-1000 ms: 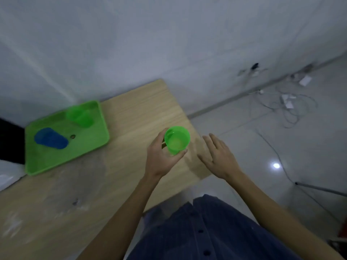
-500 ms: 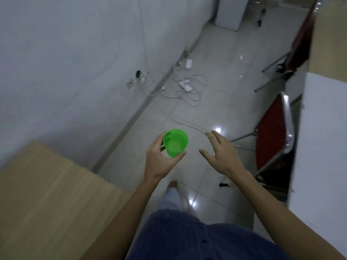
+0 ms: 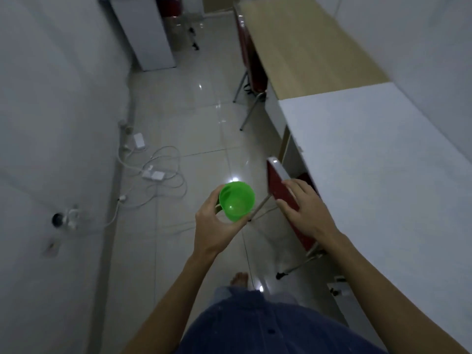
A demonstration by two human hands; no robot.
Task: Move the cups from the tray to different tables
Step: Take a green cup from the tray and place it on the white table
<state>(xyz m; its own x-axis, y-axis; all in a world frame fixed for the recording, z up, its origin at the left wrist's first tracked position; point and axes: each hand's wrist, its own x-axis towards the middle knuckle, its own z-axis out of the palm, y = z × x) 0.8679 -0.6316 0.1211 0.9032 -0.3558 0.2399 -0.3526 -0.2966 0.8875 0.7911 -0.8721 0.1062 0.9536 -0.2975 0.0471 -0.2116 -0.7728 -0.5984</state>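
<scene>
Green cup (image 3: 237, 203) being carried upright, left hand (image 3: 214, 226) gripping it; right hand (image 3: 305, 210) hanging empty, fingers spread; tray table now gone from view; white table (image 3: 378, 159) coming up at right; placement likely next.

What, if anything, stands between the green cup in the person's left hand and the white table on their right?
A red chair stands beside the white table, between it and the green cup held in the left hand. The empty right hand hovers over the chair. The tabletop looks bare.
</scene>
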